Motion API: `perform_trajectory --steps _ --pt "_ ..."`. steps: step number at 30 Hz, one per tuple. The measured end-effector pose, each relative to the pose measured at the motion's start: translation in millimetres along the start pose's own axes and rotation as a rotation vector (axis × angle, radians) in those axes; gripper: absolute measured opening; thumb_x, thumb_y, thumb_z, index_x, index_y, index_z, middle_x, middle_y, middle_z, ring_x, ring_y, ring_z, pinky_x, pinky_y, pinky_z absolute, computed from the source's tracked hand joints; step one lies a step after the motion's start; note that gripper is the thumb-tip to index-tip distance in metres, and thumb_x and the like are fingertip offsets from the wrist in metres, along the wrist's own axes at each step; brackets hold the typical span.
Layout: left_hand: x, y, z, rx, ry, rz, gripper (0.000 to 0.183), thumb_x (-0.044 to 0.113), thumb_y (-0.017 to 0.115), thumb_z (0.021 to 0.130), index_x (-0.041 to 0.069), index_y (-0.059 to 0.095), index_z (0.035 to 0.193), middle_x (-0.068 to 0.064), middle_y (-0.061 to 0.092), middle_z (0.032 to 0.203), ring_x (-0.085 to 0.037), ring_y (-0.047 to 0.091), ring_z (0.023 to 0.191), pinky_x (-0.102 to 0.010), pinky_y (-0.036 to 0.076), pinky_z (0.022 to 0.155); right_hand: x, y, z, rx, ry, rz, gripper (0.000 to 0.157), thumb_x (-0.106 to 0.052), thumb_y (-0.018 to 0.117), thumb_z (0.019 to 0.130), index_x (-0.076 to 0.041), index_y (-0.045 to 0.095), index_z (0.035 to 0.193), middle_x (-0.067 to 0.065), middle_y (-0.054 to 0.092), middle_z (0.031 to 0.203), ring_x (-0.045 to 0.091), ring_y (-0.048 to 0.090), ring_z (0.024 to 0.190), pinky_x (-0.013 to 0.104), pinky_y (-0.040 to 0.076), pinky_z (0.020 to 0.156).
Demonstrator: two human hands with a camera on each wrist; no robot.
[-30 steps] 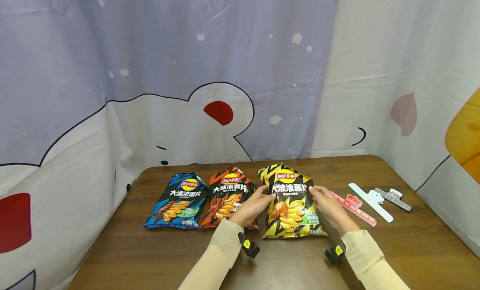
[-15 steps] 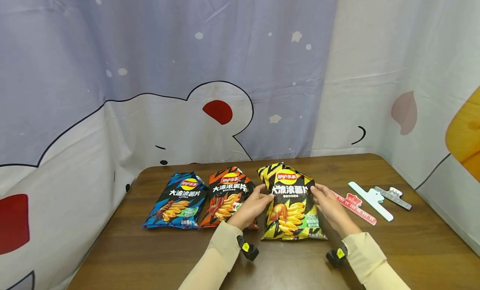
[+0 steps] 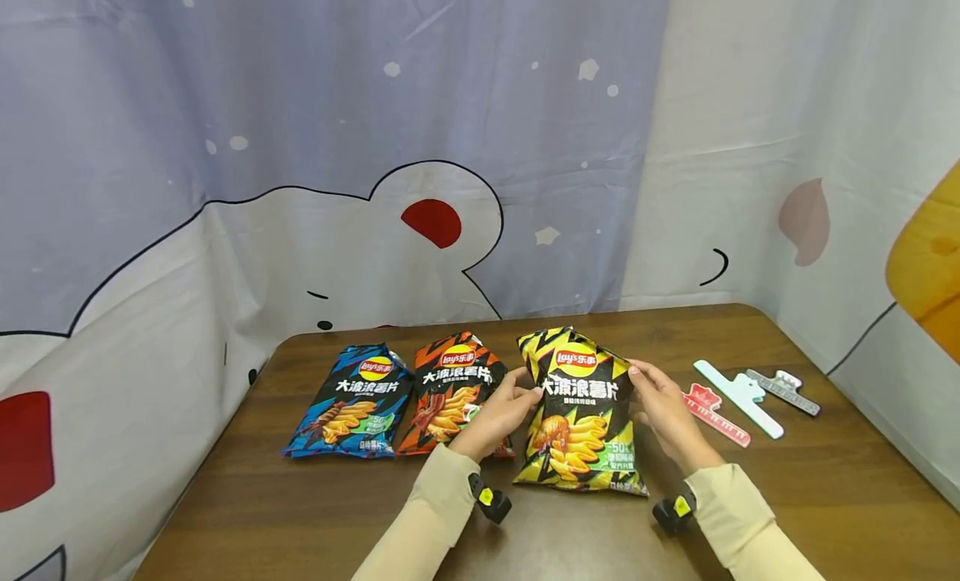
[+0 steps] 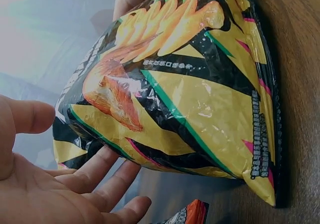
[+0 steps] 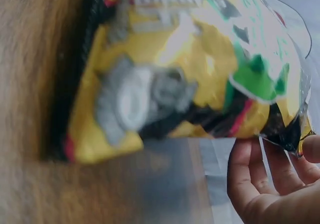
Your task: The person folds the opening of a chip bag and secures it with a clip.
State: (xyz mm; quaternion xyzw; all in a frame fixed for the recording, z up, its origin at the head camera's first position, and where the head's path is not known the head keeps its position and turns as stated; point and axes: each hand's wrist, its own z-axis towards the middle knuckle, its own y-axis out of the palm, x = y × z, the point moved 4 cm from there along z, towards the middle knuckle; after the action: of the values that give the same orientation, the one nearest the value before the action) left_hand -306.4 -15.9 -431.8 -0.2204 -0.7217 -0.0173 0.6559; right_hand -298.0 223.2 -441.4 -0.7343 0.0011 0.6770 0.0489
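Note:
A yellow and black bag of potato chips (image 3: 577,423) is held between my two hands, its lower end turned toward me. My left hand (image 3: 498,414) grips its left side, thumb at the front edge and fingers behind it in the left wrist view. At the upper right edge, my right hand (image 3: 671,418) pinches the bag; in the right wrist view its fingers (image 5: 245,169) reach behind the bag's corner. Just left of my left hand lie an orange chip bag (image 3: 446,398), partly covered by that hand, and a blue chip bag (image 3: 360,402).
Right of my right hand lie a red clip (image 3: 716,418) partly hidden by the hand, a mint green clip (image 3: 742,398) and a grey clip (image 3: 783,391). A patterned curtain (image 3: 337,256) stands behind the brown wooden table (image 3: 300,523).
The yellow bag's lower end has swung slightly left and toward me. My right hand has shifted up a little with the bag's edge and covers more of the red clip.

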Motion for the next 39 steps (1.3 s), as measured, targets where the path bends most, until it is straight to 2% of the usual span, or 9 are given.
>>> perform_trajectory --steps 3,7,13,19,23,29,35,39 --pt "-0.5 -0.8 0.1 -0.002 0.008 0.008 0.063 0.034 0.052 0.099 0.014 0.024 0.152 -0.013 0.057 0.124 -0.028 0.058 0.111 -0.051 0.044 0.098 -0.1 -2.5 0.2 0.027 -0.008 -0.010 0.055 -0.039 0.044 0.101 0.000 0.039 0.141 0.002 0.060 0.116 -0.002 0.060 0.086 0.024 0.053 0.075" --pt "0.3 -3.2 1.2 0.010 0.020 0.025 0.062 0.034 0.051 0.099 0.014 0.023 0.152 -0.014 0.051 0.135 -0.028 0.057 0.116 -0.050 0.042 0.101 -0.7 -3.6 -0.4 0.043 -0.011 -0.012 0.055 -0.036 0.045 0.101 0.003 0.041 0.139 -0.001 0.062 0.110 -0.001 0.062 0.083 0.022 0.054 0.074" --pt "3.2 -9.6 4.1 0.044 0.028 0.049 0.060 0.032 0.049 0.100 0.013 0.024 0.152 -0.016 0.039 0.148 -0.036 0.044 0.133 -0.052 0.040 0.104 -1.6 -4.0 -1.9 0.057 -0.015 -0.004 0.054 -0.033 0.046 0.102 0.006 0.041 0.138 0.001 0.063 0.111 -0.001 0.062 0.081 0.020 0.053 0.075" --pt "7.7 -17.5 6.1 0.078 0.041 0.054 0.061 0.033 0.048 0.101 0.014 0.022 0.153 -0.014 0.039 0.149 -0.037 0.041 0.134 -0.054 0.040 0.102 -3.9 -4.3 -4.3 0.064 -0.017 -0.011 0.052 -0.032 0.045 0.102 0.007 0.043 0.136 0.002 0.063 0.113 -0.003 0.061 0.082 0.020 0.053 0.076" --pt "17.1 -23.3 7.1 0.114 0.096 0.059 0.059 0.031 0.048 0.100 0.013 0.025 0.152 -0.014 0.041 0.148 -0.035 0.043 0.133 -0.053 0.040 0.104 -6.2 -4.5 -6.8 0.060 -0.016 -0.013 0.050 -0.031 0.044 0.102 0.007 0.044 0.135 0.001 0.062 0.113 -0.004 0.061 0.085 0.021 0.053 0.078" --pt "32.6 -31.9 7.2 0.169 0.204 0.116 0.054 0.029 0.049 0.100 0.017 0.033 0.149 -0.013 0.040 0.149 -0.031 0.043 0.135 -0.051 0.037 0.107 -8.5 -3.5 -9.7 0.054 -0.009 0.038 0.040 -0.028 0.045 0.102 0.003 0.048 0.127 -0.015 0.062 0.092 -0.001 0.062 0.085 0.022 0.053 0.077" --pt "43.8 -38.7 3.8 0.214 0.277 0.233 0.052 0.029 0.050 0.100 0.020 0.035 0.149 -0.011 0.040 0.149 -0.030 0.038 0.138 -0.054 0.035 0.107 -13.9 0.2 -13.7 0.038 -0.030 0.065 0.026 -0.027 0.046 0.102 -0.005 0.055 0.114 -0.017 0.063 0.089 0.000 0.063 0.085 0.023 0.053 0.078" --pt "50.5 -40.1 1.3 0.207 0.307 0.273 0.052 0.029 0.049 0.100 0.020 0.035 0.149 -0.010 0.038 0.150 -0.031 0.037 0.138 -0.054 0.035 0.108 -15.9 3.5 -15.0 0.024 -0.043 0.086 0.019 -0.025 0.047 0.102 -0.010 0.057 0.105 -0.016 0.063 0.087 0.002 0.063 0.084 0.024 0.052 0.078"
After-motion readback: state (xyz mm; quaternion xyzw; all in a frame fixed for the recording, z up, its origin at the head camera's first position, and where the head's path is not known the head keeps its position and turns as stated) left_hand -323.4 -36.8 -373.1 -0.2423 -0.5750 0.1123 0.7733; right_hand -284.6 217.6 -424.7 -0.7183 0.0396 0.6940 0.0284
